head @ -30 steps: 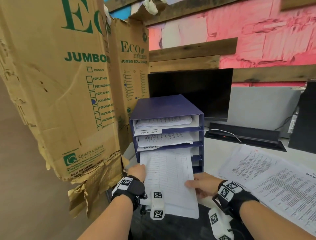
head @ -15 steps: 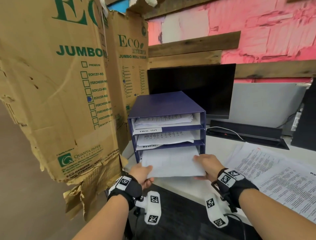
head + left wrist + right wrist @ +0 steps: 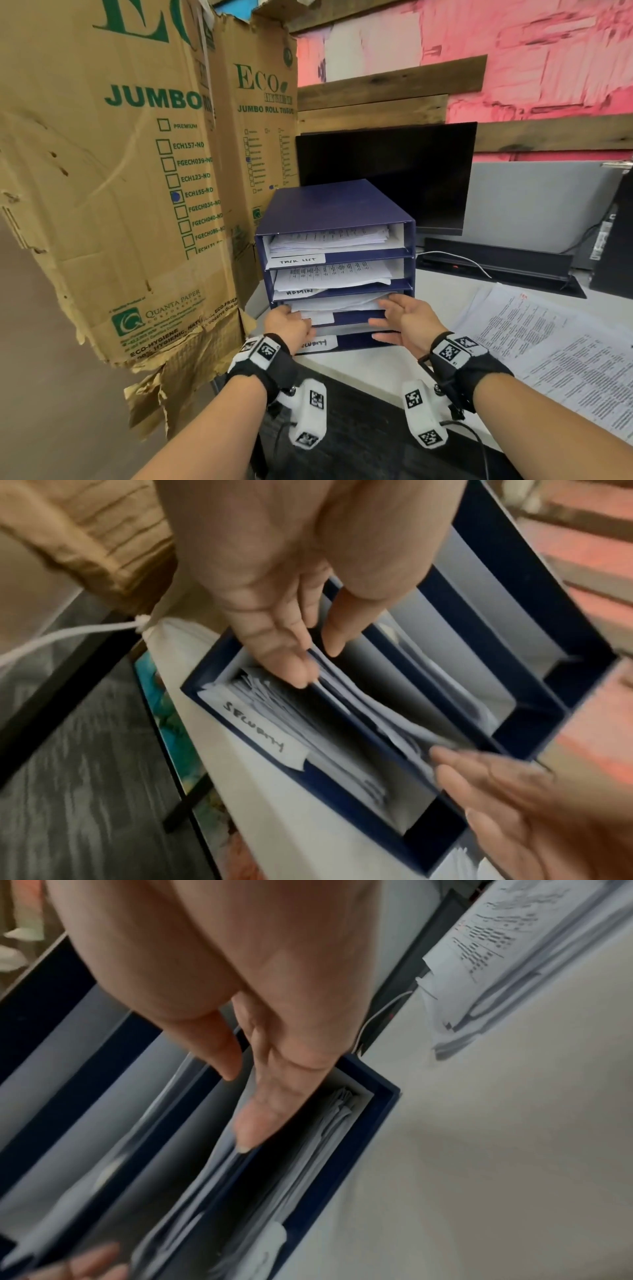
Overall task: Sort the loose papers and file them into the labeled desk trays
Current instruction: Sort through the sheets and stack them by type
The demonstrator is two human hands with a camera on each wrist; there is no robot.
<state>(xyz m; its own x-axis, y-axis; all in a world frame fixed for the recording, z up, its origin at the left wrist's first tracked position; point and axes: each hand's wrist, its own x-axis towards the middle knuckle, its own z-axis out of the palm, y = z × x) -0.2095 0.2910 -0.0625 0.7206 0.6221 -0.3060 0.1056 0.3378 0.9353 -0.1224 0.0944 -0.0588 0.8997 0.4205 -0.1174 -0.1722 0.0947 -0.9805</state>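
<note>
A white desk (image 3: 359, 373) stands before a pink wall, with torn brown cardboard boxes (image 3: 113, 192) at the left. Beside them sits the dark blue four-tier paper tray (image 3: 334, 209). The left hand (image 3: 287, 323) reaches palm-down to the third tier's left end, straight fingers (image 3: 291, 666) pressing the white sheets (image 3: 342, 303) lying in that tier, gripping nothing. The right hand (image 3: 407, 325), fingers extended, touches the sheets' right end. Loose printed papers (image 3: 548, 342) lie spread at the right.

Head view was evenly bright and sharp, edges bowed by wide-angle distortion; both wrist views were dim and motion-blurred.
</note>
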